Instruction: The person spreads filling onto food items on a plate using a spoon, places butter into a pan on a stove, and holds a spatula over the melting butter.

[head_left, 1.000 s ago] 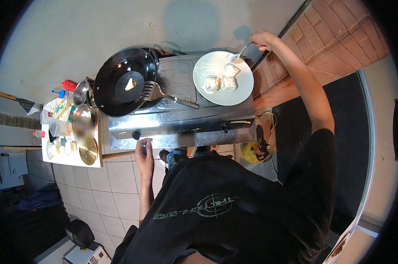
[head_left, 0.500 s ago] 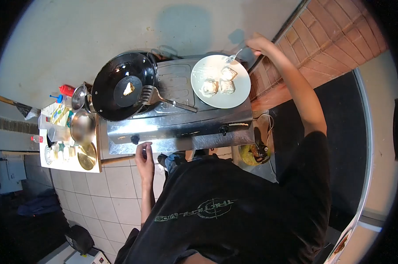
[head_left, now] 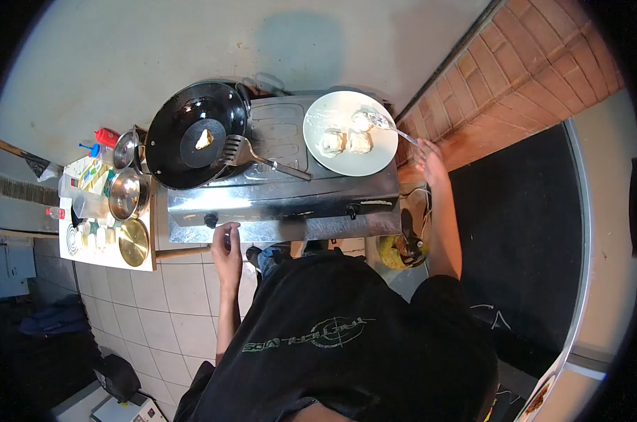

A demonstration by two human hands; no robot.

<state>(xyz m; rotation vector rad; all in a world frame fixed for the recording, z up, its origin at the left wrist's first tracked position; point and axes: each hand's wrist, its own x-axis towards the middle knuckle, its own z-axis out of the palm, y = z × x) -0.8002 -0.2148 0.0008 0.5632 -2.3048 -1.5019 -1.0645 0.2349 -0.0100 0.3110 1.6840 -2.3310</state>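
My right hand (head_left: 431, 160) grips the handle of a metal fork or spoon (head_left: 401, 133); its head, coated in white, rests at the upper food piece. Three white-coated pieces (head_left: 360, 142) lie on the white plate (head_left: 381, 156), on the right side of the stove (head_left: 283, 200). My left hand (head_left: 227, 243) hangs at the stove's front edge, right of the left knob, with fingers loosely bent and apart and nothing visible in them. A black wok (head_left: 170, 151) on the left holds one small piece (head_left: 204, 139). A slotted spatula (head_left: 251, 155) leans over its rim.
Left of the stove, a side table (head_left: 146, 264) carries metal bowls (head_left: 127, 193), a gold lid (head_left: 133, 243), a red bottle (head_left: 106, 137) and several containers. A yellow bucket (head_left: 396, 254) stands below the stove's right end. A brick wall (head_left: 473, 95) borders the right side.
My right hand has come down and nearer my body, from beyond the plate's upper right edge to its right side. The utensil's head has moved onto the upper piece. My left hand has stayed nearly still.
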